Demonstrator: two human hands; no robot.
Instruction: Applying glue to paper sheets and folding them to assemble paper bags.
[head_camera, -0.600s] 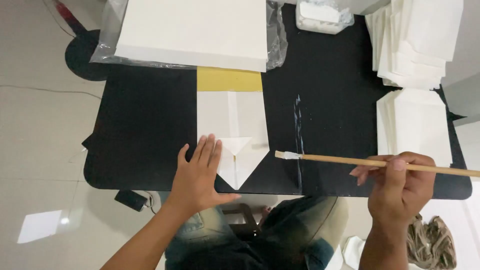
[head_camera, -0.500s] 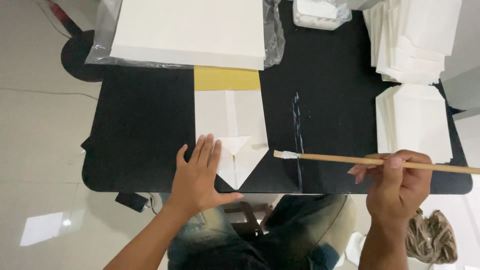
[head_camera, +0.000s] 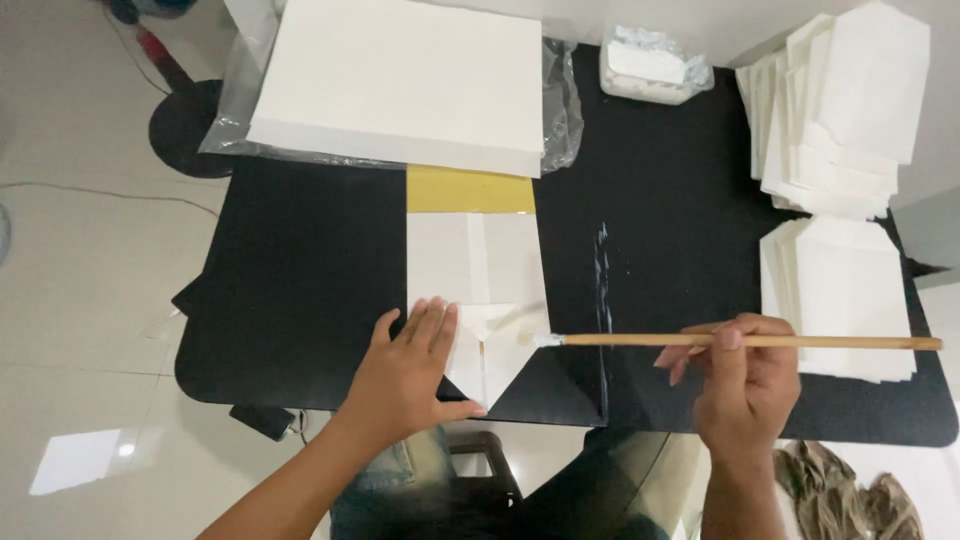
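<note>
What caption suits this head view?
Left hand flattens a folded white paper while the right hand brushes its edge.

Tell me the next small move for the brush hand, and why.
Probably sweep the brush leftward along the folded paper's pointed flap: its bristle tip sits at the flap's right edge, and the left hand already presses the paper flat.

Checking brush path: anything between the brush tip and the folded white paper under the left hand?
Nothing visible. The brush in the right hand has its tip at the right edge of the folded white paper; the left hand presses the paper's lower left, off the brush line.
</note>
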